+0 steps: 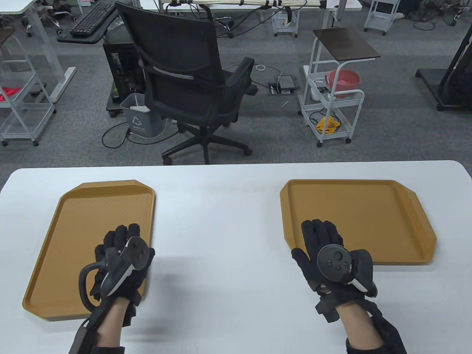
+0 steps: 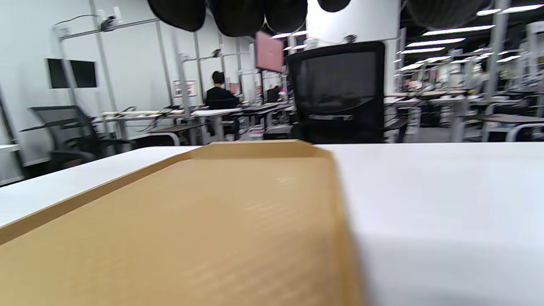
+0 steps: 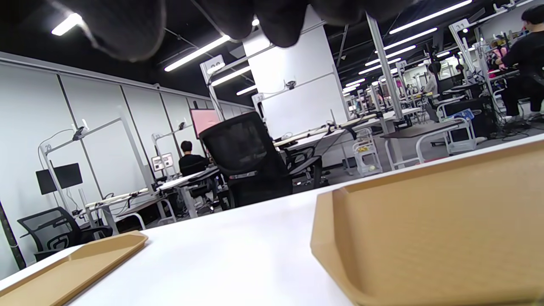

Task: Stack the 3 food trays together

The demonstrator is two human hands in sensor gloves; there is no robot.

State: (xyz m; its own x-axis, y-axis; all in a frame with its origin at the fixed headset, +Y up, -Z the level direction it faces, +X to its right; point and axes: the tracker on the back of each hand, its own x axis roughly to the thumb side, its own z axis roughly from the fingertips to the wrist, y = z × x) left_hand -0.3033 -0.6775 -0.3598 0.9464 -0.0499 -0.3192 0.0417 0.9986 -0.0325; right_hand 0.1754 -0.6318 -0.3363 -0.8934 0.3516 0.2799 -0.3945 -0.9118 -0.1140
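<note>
Two tan food trays lie flat on the white table (image 1: 221,221); no third tray shows on its own. The left tray (image 1: 73,236) is on the left, the right tray (image 1: 368,214) on the right. My left hand (image 1: 120,239) hovers flat, fingers stretched out, over the left tray's near right part. My right hand (image 1: 315,236) lies flat over the right tray's near left corner. Neither hand grips anything. In the left wrist view the left tray (image 2: 212,221) fills the bottom under the fingertips (image 2: 238,17). The right wrist view shows the right tray (image 3: 425,238) and the left tray (image 3: 72,265).
A black office chair (image 1: 191,81) stands just beyond the table's far edge, with a white cart (image 1: 332,107) and a grey bin (image 1: 142,120) on the floor behind. A wide strip of bare table separates the two trays.
</note>
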